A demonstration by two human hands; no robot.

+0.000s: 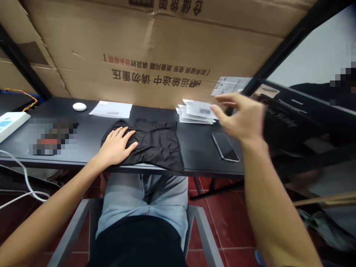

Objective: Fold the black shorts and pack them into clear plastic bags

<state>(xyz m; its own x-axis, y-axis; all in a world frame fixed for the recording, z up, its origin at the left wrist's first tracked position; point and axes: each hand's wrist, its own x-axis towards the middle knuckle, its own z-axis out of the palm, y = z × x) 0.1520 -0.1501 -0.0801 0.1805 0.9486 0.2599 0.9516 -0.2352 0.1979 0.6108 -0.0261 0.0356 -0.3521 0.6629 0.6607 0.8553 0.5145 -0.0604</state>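
Observation:
A black cloth garment (158, 142) lies spread on the dark desk, its near edge reaching the desk's front. My left hand (118, 144) rests flat on its left part, fingers spread and a ring on one of them. On the right, my right hand (243, 116) is raised above the desk, slightly blurred. Its thumb and forefinger are apart with nothing visible between them. Just left of those fingertips sits a small stack of white translucent packets (196, 113). Below the right hand lies a phone (226, 147) with a dark screen.
A single flat white packet (111, 109) and a white oval object (79, 106) lie at the back left. A pixelated item (52, 137) and a white power strip (12, 122) are farther left. Printed cardboard (155, 44) walls off the back; a black box (292, 115) stands right.

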